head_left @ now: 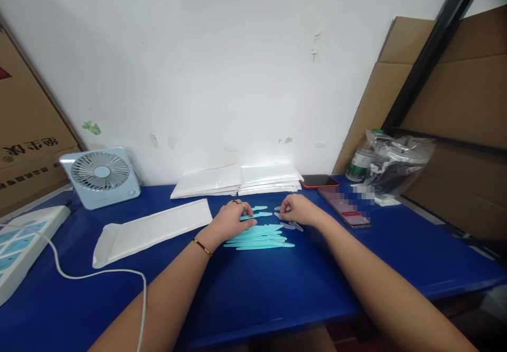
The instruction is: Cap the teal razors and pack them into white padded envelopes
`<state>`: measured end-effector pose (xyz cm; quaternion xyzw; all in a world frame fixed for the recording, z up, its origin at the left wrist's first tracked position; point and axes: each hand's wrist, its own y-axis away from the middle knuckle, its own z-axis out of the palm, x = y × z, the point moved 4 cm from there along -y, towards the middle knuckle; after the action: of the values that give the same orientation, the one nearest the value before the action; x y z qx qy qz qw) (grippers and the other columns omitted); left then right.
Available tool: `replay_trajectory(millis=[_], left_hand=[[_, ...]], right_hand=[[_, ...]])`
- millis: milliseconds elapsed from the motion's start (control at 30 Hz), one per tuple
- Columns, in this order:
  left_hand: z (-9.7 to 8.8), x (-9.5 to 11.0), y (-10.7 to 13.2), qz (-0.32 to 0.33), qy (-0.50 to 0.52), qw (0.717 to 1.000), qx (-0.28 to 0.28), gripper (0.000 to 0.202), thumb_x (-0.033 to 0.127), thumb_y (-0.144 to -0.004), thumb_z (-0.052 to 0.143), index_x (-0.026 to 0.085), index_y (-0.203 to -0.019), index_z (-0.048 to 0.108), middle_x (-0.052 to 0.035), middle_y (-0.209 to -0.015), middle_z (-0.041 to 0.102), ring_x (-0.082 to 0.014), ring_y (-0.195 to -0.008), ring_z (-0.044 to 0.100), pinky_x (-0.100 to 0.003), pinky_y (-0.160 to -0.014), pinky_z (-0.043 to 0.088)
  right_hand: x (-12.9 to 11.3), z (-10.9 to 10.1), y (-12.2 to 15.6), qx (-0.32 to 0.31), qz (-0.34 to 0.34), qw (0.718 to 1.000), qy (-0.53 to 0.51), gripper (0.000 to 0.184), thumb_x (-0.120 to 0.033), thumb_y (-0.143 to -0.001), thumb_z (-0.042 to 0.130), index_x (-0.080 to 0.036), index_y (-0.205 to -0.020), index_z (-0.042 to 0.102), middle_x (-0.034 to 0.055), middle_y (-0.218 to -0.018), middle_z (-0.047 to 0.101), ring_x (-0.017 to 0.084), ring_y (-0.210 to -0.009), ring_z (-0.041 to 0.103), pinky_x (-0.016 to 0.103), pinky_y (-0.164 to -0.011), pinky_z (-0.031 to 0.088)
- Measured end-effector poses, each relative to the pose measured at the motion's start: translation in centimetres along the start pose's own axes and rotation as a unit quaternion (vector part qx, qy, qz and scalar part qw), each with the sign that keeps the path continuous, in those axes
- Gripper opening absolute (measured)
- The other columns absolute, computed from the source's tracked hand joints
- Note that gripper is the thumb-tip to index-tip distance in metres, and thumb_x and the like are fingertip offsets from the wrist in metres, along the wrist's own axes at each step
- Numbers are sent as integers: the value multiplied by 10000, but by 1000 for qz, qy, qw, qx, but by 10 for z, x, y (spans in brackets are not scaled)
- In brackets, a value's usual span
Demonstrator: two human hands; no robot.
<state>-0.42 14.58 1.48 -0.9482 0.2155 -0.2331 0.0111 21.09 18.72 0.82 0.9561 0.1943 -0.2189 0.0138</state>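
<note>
Several slim turquoise plastic sticks (259, 237) lie in a loose pile on the blue table (253, 294). My left hand (231, 219) rests palm down on the pile's far left end, fingers curled over two of the sticks. My right hand (296, 209) is just right of it, fingers pinched on small clear plastic pieces (290, 225) that lie on the table. A ring and a thin bracelet show on the left hand and wrist.
A long white pouch (152, 230) lies left of the hands. Stacks of white pouches (237, 180) sit by the wall. Two phones (344, 206) and a plastic bag (396, 164) are at right. A small fan (101, 175), a cable (99, 275) and cardboard boxes stand at left.
</note>
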Motion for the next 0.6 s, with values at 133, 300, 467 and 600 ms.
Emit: replay_trajectory(millis=[133,300,467,600], left_hand=[[8,9,3,32,36,996,-70,265,449,-750,563,213,-824,659,-31,-856,622,-169,-786,564,-239,-654,412],[13,1,1,-13,56,996,-68,216,375,-776,517,206,-751,650,-21,-803,643,-148,-682,563,-232,-566,386],[7,-3,-1,-28,57,997,-35,183,336,-785,505,201,-766,626,-21,-792,647,-149,-692,573,-229,-568,384],[2,-2,1,-32,62,997,-18,199,348,-806,470,201,-795,604,-22,-772,640,-149,-687,563,-226,-556,376]], right_hand=[[3,0,-1,-6,-6,999,-48,75,-240,-640,686,-175,-655,651,15,-638,665,141,-598,601,203,-504,386],[7,-14,6,-42,-15,978,-204,169,-322,-681,679,-164,-723,636,17,-637,654,119,-533,577,210,-491,424],[-3,-23,15,-98,-50,948,-298,254,-379,-681,683,-144,-774,652,6,-639,632,101,-521,557,230,-535,448],[-8,-24,16,-96,-56,947,-302,243,-366,-700,665,-139,-786,658,7,-614,623,112,-551,577,231,-553,455]])
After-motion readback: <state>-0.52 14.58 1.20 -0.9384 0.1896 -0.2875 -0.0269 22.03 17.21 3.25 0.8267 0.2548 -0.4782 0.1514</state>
